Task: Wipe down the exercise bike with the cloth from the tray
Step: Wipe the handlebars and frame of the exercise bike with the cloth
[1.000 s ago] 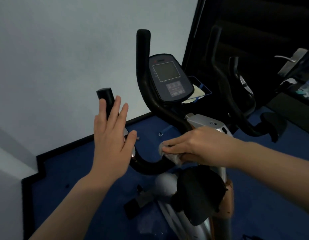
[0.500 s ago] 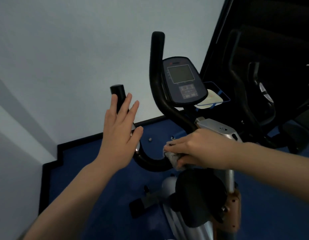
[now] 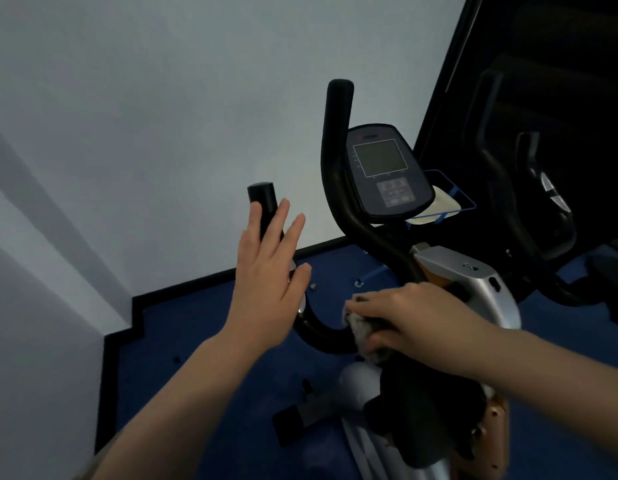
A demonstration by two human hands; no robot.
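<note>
The exercise bike [image 3: 466,282] stands in front of me with black curved handlebars [image 3: 335,140] and a dark console [image 3: 383,171]. My right hand [image 3: 411,313] presses a grey crumpled cloth [image 3: 361,332] against the low bend of the left handlebar [image 3: 321,336]. My left hand [image 3: 269,282] is held up flat with fingers spread, just in front of the left grip end [image 3: 262,202], holding nothing. A blue tray [image 3: 454,195] behind the console holds a pale folded cloth [image 3: 439,209].
A white wall [image 3: 162,116] rises close on the left. Blue floor matting [image 3: 196,327] with a black border lies below. A black saddle [image 3: 425,410] sits under my right arm. Another dark machine [image 3: 542,188] stands at the right.
The view has swung left and down, so the bike sits further right in frame. My right hand still rubs the cloth on the handlebar bend; the left hand stays raised and open.
</note>
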